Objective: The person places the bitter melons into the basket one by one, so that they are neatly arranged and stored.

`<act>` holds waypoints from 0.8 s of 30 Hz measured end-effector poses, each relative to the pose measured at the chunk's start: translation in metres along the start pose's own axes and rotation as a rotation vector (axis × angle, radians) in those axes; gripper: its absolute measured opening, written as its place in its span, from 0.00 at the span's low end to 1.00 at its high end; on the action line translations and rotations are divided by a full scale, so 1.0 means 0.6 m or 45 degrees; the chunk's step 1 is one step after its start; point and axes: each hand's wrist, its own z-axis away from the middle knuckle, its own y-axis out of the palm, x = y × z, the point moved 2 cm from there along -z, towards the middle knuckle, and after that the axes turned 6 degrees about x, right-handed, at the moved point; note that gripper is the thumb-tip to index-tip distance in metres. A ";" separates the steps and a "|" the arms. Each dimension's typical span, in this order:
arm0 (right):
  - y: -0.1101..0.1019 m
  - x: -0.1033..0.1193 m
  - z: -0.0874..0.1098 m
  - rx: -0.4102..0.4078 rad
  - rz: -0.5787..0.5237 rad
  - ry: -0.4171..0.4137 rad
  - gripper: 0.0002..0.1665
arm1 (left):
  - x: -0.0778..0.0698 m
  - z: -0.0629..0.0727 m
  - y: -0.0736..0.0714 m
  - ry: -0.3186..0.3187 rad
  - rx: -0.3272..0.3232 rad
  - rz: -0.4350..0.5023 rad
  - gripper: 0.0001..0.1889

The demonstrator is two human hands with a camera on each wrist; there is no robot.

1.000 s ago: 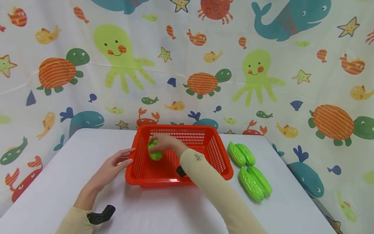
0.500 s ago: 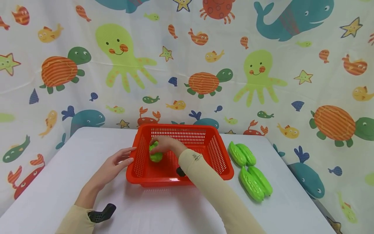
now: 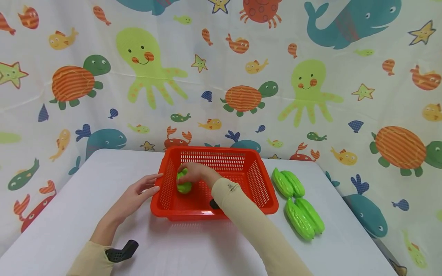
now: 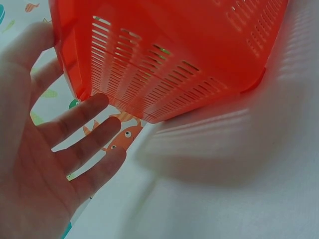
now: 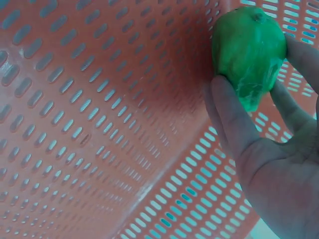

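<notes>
A red perforated plastic basket (image 3: 214,212) stands in the middle of the white table. Inside it, near the left wall, my right hand (image 3: 194,172) grips a glossy green toy gourd (image 3: 184,188). The right wrist view shows the gourd (image 5: 248,47) almost end on, with thumb and fingers around its sides, close to the basket wall. My left hand (image 3: 132,195) is outside the basket at its left, fingers loosely extended. In the left wrist view, fingertips of this hand (image 4: 50,149) touch the basket's rim, while its other fingers spread beside the wall.
Several similar ridged green gourds lie in two pairs to the right of the basket: a far pair (image 3: 284,183) and a near pair (image 3: 299,219). Behind the table hangs a curtain (image 3: 221,69) printed with sea animals.
The whole head view has shifted slightly to the right. Within the basket, the right hand and the gourd have sunk a little lower. My left hand keeps its place at the rim.
</notes>
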 end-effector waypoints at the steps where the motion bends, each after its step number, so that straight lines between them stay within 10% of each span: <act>1: 0.000 0.000 0.000 0.004 -0.001 -0.010 0.28 | 0.000 0.000 0.000 0.001 0.001 0.001 0.32; 24: 0.001 0.002 -0.006 0.077 -0.049 -0.106 0.29 | -0.005 0.000 -0.004 0.019 0.012 0.013 0.32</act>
